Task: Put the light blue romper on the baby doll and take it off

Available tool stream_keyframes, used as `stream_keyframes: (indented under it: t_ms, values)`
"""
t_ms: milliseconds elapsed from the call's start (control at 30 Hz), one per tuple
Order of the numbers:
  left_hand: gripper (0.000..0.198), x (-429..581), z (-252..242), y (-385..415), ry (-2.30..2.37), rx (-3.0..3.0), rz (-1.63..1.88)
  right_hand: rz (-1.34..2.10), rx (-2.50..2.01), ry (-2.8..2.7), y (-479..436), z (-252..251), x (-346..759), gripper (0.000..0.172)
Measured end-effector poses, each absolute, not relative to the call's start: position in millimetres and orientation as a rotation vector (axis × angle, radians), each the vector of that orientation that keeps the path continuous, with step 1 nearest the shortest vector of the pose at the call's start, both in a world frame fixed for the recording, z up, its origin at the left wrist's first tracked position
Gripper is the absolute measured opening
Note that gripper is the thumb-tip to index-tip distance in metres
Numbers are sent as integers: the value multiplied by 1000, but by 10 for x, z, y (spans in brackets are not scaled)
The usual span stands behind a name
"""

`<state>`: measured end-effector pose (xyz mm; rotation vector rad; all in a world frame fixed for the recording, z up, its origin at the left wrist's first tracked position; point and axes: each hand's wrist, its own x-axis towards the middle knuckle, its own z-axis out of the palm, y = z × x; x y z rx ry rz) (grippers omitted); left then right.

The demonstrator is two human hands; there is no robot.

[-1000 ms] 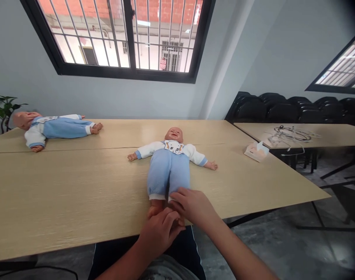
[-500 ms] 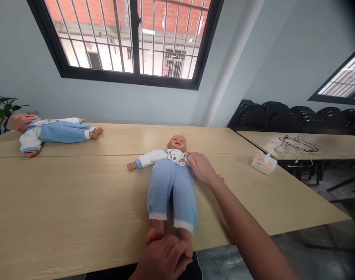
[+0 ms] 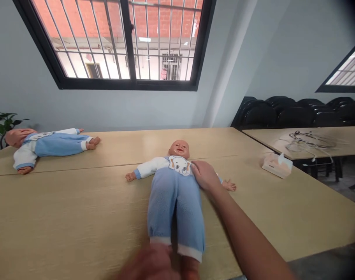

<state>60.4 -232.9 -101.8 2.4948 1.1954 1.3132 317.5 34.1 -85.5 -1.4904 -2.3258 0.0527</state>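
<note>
A blurred left hand (image 3: 154,262) at 6 o'clock hides one foot of a doll (image 3: 176,194), its grip unreadable from here; the other leg (image 3: 190,265) runs out of sight. The right hand (image 3: 206,175) covers the doll's upper arm. Cropped: window (image 3: 130,84), 11 o'clock; plant (image 3: 1,127), 9 o'clock.

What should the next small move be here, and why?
Probably bring the left hand up to the near doll's uncovered sleeve. The right hand lies over most of the opposite sleeve, while the left, blurred, is down by the feet end; placing it there would likely steady both sides.
</note>
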Motion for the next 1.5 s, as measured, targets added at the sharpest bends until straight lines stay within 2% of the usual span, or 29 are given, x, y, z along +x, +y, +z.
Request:
stream_keyframes:
  t_ms: [100, 133, 200, 267, 400, 600, 800, 967, 1133, 1200, 1300, 1367, 1500]
  values:
    - [31, 279, -722, -1517, 1258, 2473, 1328, 30, -1477, -2312, 329, -892, 3091, 42]
    - [32, 216, -644, -1178, 1348, 2432, 1237, 25, -1471, -2315, 317, -892, 3063, 40]
    - [47, 165, -554, -516, 1496, 2339, 985, 16, -1469, -2321, 288, -872, 3028, 37]
    - [58, 183, -560, 8, 1496, 2284, 794, -1, -1481, -2316, 262, -844, 3026, 35]
    - [56, 233, -757, 496, 1390, 2323, 633, -54, -1545, -2280, 264, -846, 3087, 37]
    - [52, 177, -921, 512, 1455, 2306, 642, -110, -1776, -2222, 299, -902, 3204, 50]
    - [40, 200, -904, 488, 1515, 2297, 773, -47, -1682, -2203, 281, -932, 3196, 39]
    - [31, 216, -825, 651, 1350, 2364, 711, 195, -1245, -2176, 209, -837, 3165, 33]
    - [30, 232, -755, 611, 1353, 2403, 723, 371, -637, -2331, -168, -642, 2966, 43]
    - [32, 209, -782, 480, 1404, 2408, 835, 383, -440, -2492, -315, -679, 2810, 44]
    - [35, 100, -949, 172, 1483, 2383, 1154, 341, -316, -2683, -420, -845, 2600, 30]
    - [34, -25, -1144, -78, 1530, 2346, 1314, 339, -408, -2704, -442, -927, 2537, 32]
    - [23, -302, -1509, -512, 1571, 2388, 1367, 444, -613, -2621, -514, -857, 2564, 40]
